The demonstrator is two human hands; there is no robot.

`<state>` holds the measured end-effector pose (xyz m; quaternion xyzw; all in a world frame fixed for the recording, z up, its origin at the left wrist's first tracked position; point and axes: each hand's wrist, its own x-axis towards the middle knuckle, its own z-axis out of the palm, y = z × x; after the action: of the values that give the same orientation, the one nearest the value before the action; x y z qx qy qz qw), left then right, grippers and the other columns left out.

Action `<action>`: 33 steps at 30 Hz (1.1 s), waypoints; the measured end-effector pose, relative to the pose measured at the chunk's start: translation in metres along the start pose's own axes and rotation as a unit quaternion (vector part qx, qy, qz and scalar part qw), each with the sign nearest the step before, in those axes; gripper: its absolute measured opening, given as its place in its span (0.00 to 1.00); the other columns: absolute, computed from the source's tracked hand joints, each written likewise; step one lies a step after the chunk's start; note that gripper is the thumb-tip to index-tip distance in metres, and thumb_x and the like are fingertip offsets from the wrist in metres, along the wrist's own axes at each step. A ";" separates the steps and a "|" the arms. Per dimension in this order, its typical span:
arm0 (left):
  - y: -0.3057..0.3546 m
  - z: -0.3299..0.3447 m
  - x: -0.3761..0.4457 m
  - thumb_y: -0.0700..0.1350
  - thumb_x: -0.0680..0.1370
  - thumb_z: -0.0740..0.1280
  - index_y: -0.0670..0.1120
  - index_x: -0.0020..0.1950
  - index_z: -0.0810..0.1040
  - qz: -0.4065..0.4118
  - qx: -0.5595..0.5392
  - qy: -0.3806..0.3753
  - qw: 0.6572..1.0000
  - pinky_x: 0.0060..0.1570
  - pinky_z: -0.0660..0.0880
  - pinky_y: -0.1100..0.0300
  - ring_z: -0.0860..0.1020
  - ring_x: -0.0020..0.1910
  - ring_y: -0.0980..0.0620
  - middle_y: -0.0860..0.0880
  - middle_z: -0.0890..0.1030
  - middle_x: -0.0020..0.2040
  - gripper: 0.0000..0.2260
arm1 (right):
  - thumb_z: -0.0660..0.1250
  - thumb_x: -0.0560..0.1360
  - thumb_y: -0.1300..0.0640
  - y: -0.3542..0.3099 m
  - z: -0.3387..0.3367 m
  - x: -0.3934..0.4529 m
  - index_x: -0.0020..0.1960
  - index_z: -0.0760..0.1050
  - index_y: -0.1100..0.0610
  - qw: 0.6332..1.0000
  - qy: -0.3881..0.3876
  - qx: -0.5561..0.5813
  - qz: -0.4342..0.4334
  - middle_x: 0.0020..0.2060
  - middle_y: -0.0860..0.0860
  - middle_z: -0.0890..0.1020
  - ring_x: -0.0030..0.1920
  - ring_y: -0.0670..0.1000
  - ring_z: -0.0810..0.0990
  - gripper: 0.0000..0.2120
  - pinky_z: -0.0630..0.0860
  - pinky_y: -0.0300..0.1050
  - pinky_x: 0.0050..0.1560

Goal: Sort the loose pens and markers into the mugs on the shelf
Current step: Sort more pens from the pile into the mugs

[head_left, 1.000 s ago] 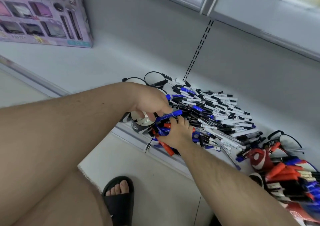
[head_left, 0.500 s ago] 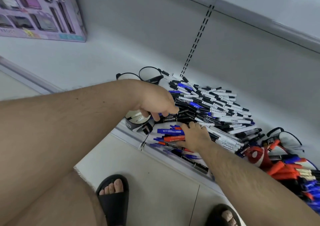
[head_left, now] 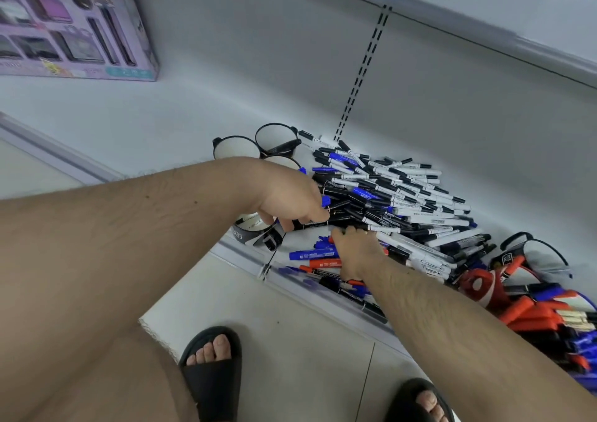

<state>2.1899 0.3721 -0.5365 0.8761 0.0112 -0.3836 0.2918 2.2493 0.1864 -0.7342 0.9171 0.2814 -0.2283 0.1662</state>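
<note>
Pile of pens [head_left: 384,195]: heaped on the white shelf [head_left: 161,121], centre frame; black, white and blue barrels tangled, single items hard to separate.
Left hand [head_left: 290,200]: fingers curled round black markers [head_left: 315,225] at the pile's near edge.
Right hand [head_left: 353,252]: laid on the pile; fingertips hidden, grip cannot be told.
Mugs [head_left: 258,145]: black-rimmed, left of the pile, one largely hidden by the left hand.
Purple box [head_left: 71,24]: upper left, cut off.
</note>
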 end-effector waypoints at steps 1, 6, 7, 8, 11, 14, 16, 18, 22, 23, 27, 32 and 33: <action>-0.001 0.000 0.001 0.52 0.82 0.60 0.46 0.65 0.74 -0.002 0.003 0.000 1.000 0.55 0.75 0.54 0.81 0.55 0.51 0.52 0.78 0.52 0.16 | 0.78 0.63 0.51 0.001 0.001 0.000 0.74 0.56 0.54 1.000 0.002 0.016 0.008 0.59 0.57 0.74 0.59 0.58 0.74 0.47 0.72 0.57 0.62; 0.001 0.001 0.005 0.52 0.82 0.60 0.46 0.66 0.73 -0.004 -0.005 -0.005 1.000 0.54 0.75 0.55 0.81 0.56 0.51 0.52 0.77 0.50 0.16 | 0.72 0.67 0.56 0.011 0.005 0.003 0.68 0.63 0.52 0.989 0.022 0.141 0.037 0.56 0.54 0.76 0.55 0.56 0.76 0.32 0.74 0.50 0.54; 0.002 0.001 0.007 0.52 0.82 0.60 0.46 0.67 0.73 -0.003 -0.006 -0.005 1.000 0.55 0.75 0.54 0.81 0.56 0.51 0.51 0.77 0.52 0.17 | 0.71 0.68 0.57 0.014 0.005 0.003 0.64 0.65 0.53 0.985 0.027 0.165 0.040 0.54 0.54 0.77 0.53 0.56 0.77 0.27 0.73 0.48 0.49; 0.003 0.001 0.008 0.52 0.82 0.60 0.45 0.67 0.73 -0.003 -0.006 -0.005 1.000 0.55 0.75 0.54 0.81 0.56 0.50 0.50 0.78 0.55 0.17 | 0.70 0.69 0.58 0.017 0.005 0.004 0.61 0.66 0.53 0.981 0.033 0.186 0.045 0.53 0.55 0.78 0.51 0.56 0.77 0.24 0.72 0.46 0.46; 0.005 0.002 0.014 0.51 0.82 0.61 0.43 0.68 0.73 -0.001 -0.007 -0.006 1.000 0.47 0.74 0.57 0.81 0.56 0.48 0.47 0.77 0.56 0.18 | 0.71 0.70 0.58 0.027 0.002 0.000 0.63 0.67 0.55 0.962 0.067 0.255 0.073 0.53 0.55 0.79 0.51 0.55 0.78 0.23 0.73 0.44 0.45; 0.007 0.002 0.016 0.50 0.81 0.61 0.42 0.66 0.74 0.010 -0.013 0.000 1.000 0.49 0.74 0.55 0.81 0.55 0.48 0.47 0.77 0.54 0.18 | 0.74 0.70 0.54 0.038 -0.007 -0.007 0.66 0.67 0.56 0.935 0.114 0.316 0.114 0.52 0.54 0.79 0.49 0.54 0.78 0.28 0.73 0.43 0.45; 0.009 0.002 0.017 0.50 0.81 0.61 0.41 0.67 0.74 0.014 -0.010 0.003 1.000 0.53 0.75 0.54 0.81 0.56 0.48 0.45 0.78 0.59 0.18 | 0.74 0.69 0.57 0.047 -0.018 -0.012 0.66 0.68 0.55 0.899 0.156 0.380 0.152 0.50 0.53 0.79 0.46 0.53 0.78 0.28 0.75 0.43 0.44; 0.010 0.002 0.018 0.50 0.81 0.61 0.41 0.67 0.74 0.015 -0.002 0.008 1.000 0.54 0.75 0.53 0.81 0.56 0.49 0.43 0.78 0.61 0.19 | 0.74 0.68 0.60 0.057 -0.033 -0.017 0.60 0.69 0.54 0.841 0.206 0.461 0.193 0.44 0.51 0.78 0.40 0.53 0.79 0.24 0.75 0.42 0.37; 0.010 0.003 0.023 0.50 0.81 0.62 0.46 0.55 0.71 0.021 -0.007 0.020 1.000 0.46 0.72 0.56 0.81 0.53 0.46 0.40 0.79 0.56 0.08 | 0.73 0.67 0.64 0.066 -0.067 -0.028 0.48 0.72 0.56 0.672 0.257 0.651 0.244 0.35 0.53 0.76 0.31 0.51 0.74 0.14 0.70 0.40 0.30; 0.010 0.003 0.025 0.50 0.81 0.62 0.48 0.54 0.69 0.020 -0.012 0.024 0.999 0.44 0.70 0.57 0.79 0.50 0.46 0.41 0.77 0.52 0.07 | 0.73 0.67 0.66 0.065 -0.074 -0.032 0.47 0.74 0.58 0.619 0.253 0.704 0.240 0.35 0.55 0.76 0.30 0.52 0.74 0.11 0.72 0.41 0.29; 0.016 0.010 0.025 0.58 0.78 0.64 0.47 0.62 0.70 0.011 -0.022 0.047 0.999 0.45 0.68 0.58 0.72 0.51 0.49 0.47 0.73 0.55 0.19 | 0.68 0.72 0.69 0.045 -0.097 -0.060 0.45 0.77 0.64 0.455 0.175 0.859 0.156 0.35 0.59 0.79 0.32 0.56 0.80 0.03 0.82 0.53 0.37; 0.044 0.035 0.025 0.54 0.70 0.76 0.52 0.66 0.66 0.072 -0.264 0.048 0.960 0.46 0.78 0.51 0.79 0.55 0.51 0.52 0.80 0.57 0.29 | 0.61 0.77 0.65 0.018 -0.123 -0.102 0.44 0.76 0.62 0.375 0.078 0.920 0.083 0.35 0.57 0.83 0.34 0.54 0.83 0.06 0.81 0.46 0.34; 0.050 0.041 0.024 0.50 0.70 0.77 0.53 0.64 0.67 0.085 -0.292 0.042 0.952 0.47 0.80 0.48 0.81 0.53 0.51 0.51 0.81 0.55 0.28 | 0.61 0.77 0.65 0.016 -0.128 -0.111 0.44 0.77 0.62 0.371 0.071 0.922 0.084 0.34 0.57 0.83 0.32 0.53 0.82 0.07 0.80 0.46 0.34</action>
<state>2.1921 0.3049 -0.5497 0.7659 0.0600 -0.2999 0.5656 2.2185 0.1802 -0.5670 0.5333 -0.1710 -0.2656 -0.7848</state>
